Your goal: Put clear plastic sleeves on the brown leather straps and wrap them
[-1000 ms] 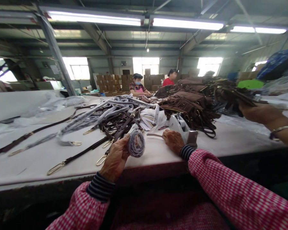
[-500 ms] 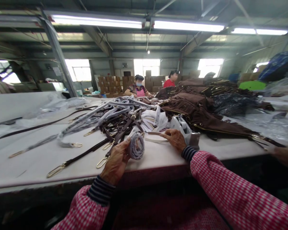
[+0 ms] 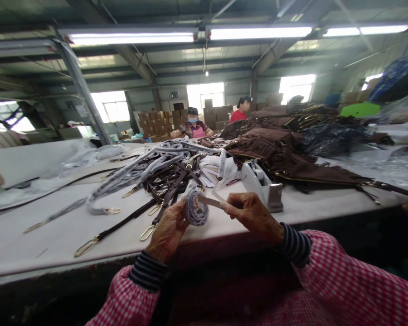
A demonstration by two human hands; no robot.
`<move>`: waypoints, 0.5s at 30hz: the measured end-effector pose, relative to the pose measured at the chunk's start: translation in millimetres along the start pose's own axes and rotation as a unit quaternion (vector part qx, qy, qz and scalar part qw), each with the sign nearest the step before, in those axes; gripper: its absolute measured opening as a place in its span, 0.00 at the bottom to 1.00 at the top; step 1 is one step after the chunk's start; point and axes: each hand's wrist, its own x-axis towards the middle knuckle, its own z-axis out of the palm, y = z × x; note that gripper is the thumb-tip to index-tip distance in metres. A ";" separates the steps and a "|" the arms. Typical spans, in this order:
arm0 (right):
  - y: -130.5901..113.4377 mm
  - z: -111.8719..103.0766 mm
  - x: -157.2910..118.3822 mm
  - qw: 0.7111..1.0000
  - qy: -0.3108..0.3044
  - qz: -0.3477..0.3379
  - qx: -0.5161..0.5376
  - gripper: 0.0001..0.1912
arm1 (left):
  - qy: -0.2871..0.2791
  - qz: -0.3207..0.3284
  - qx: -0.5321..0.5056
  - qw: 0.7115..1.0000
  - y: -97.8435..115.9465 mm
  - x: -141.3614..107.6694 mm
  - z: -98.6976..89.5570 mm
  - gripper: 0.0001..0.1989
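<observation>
A coiled strap in clear plastic wrap (image 3: 196, 209) is held near the table's front edge by my left hand (image 3: 168, 228), with the fingers closed on its left side. My right hand (image 3: 253, 213) pinches one end of a flat brownish strip (image 3: 211, 202); the other end reaches the coil's upper middle. Behind the coil lies a tangle of dark straps (image 3: 177, 179) with gold clasps. A grey tape dispenser (image 3: 262, 185) stands just behind my right hand. White strips (image 3: 212, 174) lie in a plastic bag beyond the coil.
Plastic-wrapped straps (image 3: 122, 179) spread over the left of the white table (image 3: 119, 242). A heap of brown fringed bags (image 3: 275, 149) covers the right, beside dark plastic (image 3: 333, 140). Two people (image 3: 194, 127) sit across the table. Partial hands show at both side edges.
My right hand has lifted the strip from the table and brought it left to the coil. The coil has shifted slightly right in my left hand, and the view has moved a little.
</observation>
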 end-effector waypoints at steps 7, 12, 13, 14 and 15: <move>-5.8 4.8 -15.8 0.997 -0.018 -0.029 -0.062 0.19 | -0.052 0.019 0.027 0.998 -0.3 -1.7 -3.0 0.08; -5.7 11.3 -18.4 0.997 -0.035 -0.029 -0.058 0.20 | -0.078 0.038 0.066 0.994 -4.2 -2.6 -4.2 0.12; -6.3 12.2 -17.7 0.997 -0.037 -0.029 -0.056 0.21 | -0.085 0.041 0.070 0.993 -4.5 -3.3 -3.3 0.13; -6.9 13.3 -16.5 0.997 -0.040 -0.028 -0.053 0.21 | -0.093 0.044 0.072 0.992 -4.7 -4.0 -2.1 0.13; -7.5 14.5 -14.7 0.998 -0.042 -0.025 -0.049 0.21 | -0.103 0.045 0.076 0.991 -4.8 -4.9 -0.8 0.14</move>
